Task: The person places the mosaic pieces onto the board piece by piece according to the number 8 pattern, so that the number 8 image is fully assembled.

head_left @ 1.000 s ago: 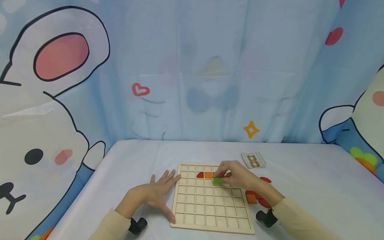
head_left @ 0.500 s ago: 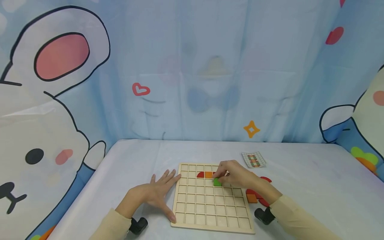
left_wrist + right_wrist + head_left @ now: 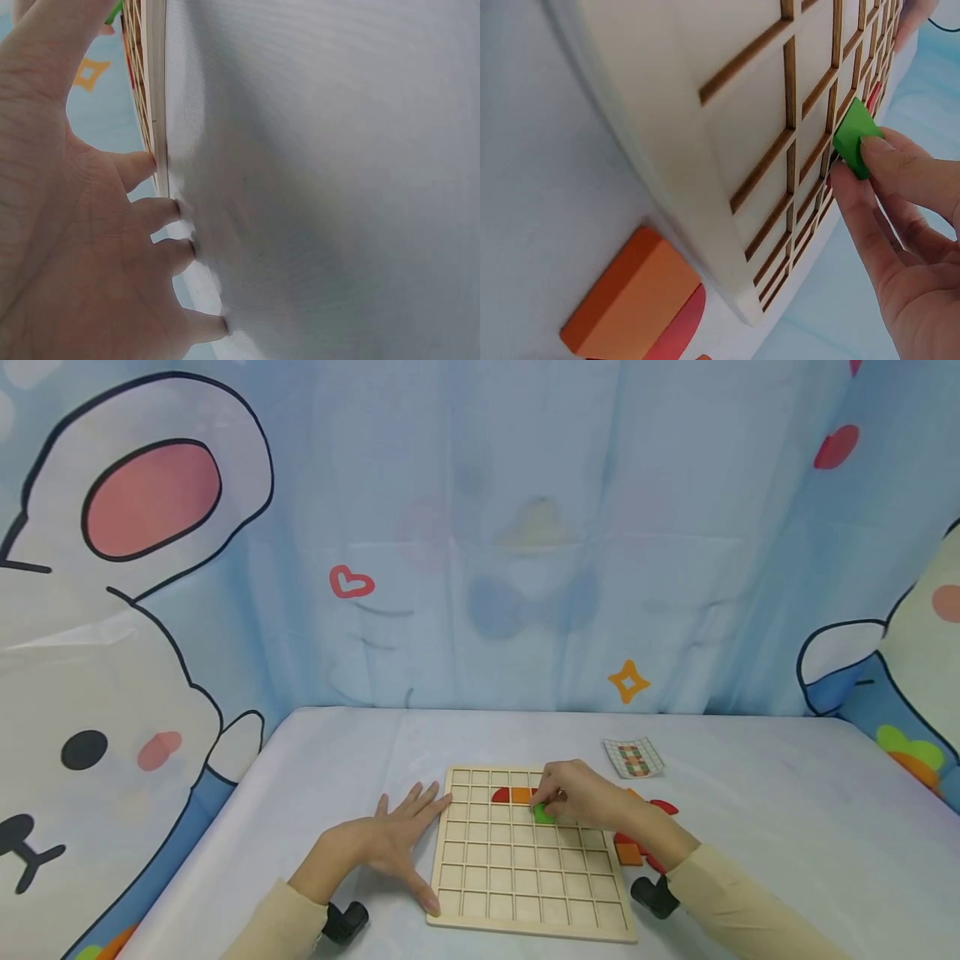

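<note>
A pale wooden grid board (image 3: 525,933) lies on the white table. My left hand (image 3: 393,841) rests at its left side with fingers spread, the thumb at the lower left corner and the index fingertip on the left edge. A green block (image 3: 856,135) is pinched between the thumb and fingers of my right hand (image 3: 907,195); it sits tilted over a cell in the board's upper part. Just behind it, one row up, lie a red quarter-round piece (image 3: 501,795) and an orange square block (image 3: 521,795), with another red piece partly hidden by my fingers.
Right of the board lie loose pieces, among them an orange block (image 3: 628,854) and a red rounded piece (image 3: 663,807), partly covered by my right forearm. A small card with a coloured grid pattern (image 3: 634,759) lies farther back. A printed blue curtain (image 3: 420,643) hangs behind the table.
My right hand has shifted slightly left and its wrist has turned a little, with the green block staying at about the same cell. The left hand has not moved.
</note>
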The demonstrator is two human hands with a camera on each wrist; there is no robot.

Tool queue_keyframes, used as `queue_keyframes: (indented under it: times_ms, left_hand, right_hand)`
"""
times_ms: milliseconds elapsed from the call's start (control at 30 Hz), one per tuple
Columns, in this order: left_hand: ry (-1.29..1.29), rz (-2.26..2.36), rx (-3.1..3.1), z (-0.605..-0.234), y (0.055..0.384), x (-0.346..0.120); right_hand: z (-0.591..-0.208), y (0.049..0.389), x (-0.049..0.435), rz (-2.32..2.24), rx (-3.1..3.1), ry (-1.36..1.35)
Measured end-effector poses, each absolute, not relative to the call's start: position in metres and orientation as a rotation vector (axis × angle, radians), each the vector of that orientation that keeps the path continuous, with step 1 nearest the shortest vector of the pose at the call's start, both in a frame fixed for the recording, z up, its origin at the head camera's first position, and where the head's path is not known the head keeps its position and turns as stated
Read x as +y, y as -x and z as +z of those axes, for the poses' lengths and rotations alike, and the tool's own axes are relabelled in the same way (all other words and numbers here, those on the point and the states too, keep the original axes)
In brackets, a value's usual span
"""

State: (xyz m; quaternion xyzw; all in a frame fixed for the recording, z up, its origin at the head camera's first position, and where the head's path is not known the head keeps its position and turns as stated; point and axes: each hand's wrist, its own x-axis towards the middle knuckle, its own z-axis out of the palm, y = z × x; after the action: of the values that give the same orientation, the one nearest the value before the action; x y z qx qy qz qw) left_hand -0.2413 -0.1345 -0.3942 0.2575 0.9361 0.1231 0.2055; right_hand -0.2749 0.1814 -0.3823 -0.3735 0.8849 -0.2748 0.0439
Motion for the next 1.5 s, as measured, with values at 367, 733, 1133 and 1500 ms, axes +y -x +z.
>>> queue_keyframes:
  times_ms: [367, 733, 1133, 1500]
  left_hand:
    - [-0.712, 0.349, 2.619, -0.393, 0.242, -0.136]
    - [-0.707, 0.344, 2.625, -0.393, 0.243, -0.136]
    - [-0.735, 0.364, 2.611, -0.395, 0.241, -0.133]
    - [-0.719, 0.361, 2.611, -0.396, 0.243, -0.135]
  right_hand:
    - [-0.379, 0.27, 0.174, -0.81, 2.778, 1.18]
    - [-0.38, 0.267, 0.17, -0.752, 2.835, 1.165]
    - [-0.382, 0.261, 0.167, -0.737, 2.873, 1.063]
    - [-0.381, 0.261, 0.162, -0.728, 2.883, 0.988]
